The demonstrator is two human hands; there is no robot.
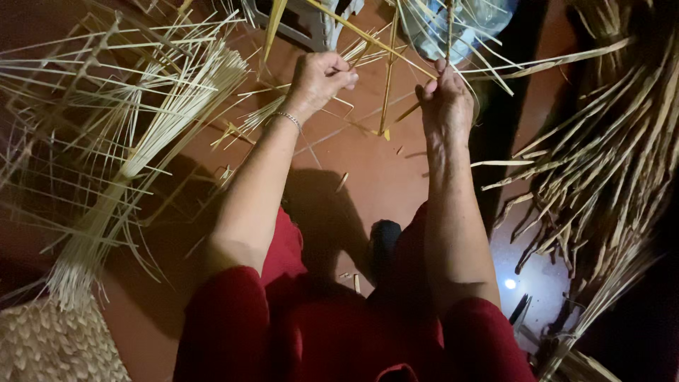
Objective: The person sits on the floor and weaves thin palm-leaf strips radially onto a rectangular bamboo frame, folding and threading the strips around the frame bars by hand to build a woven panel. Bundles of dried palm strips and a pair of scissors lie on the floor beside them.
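My left hand (322,78) is closed around a thin pale straw strip (368,39) that runs up and left across the view. My right hand (445,95) grips an upright bundle of the same strips (448,28), fingers pinched near its base. Both hands are held out over a reddish-brown floor (361,163). Several loose strips (387,85) hang between the two hands. A thin bracelet (288,118) circles my left wrist. Red clothing (283,332) covers my legs at the bottom of the view.
A tied sheaf of pale straw (127,163) fans out at the left. A heap of dried leaf stalks (601,163) fills the right side. A woven mat (49,346) lies at the bottom left. A grey stool (304,21) and a plastic bag (467,21) sit beyond my hands.
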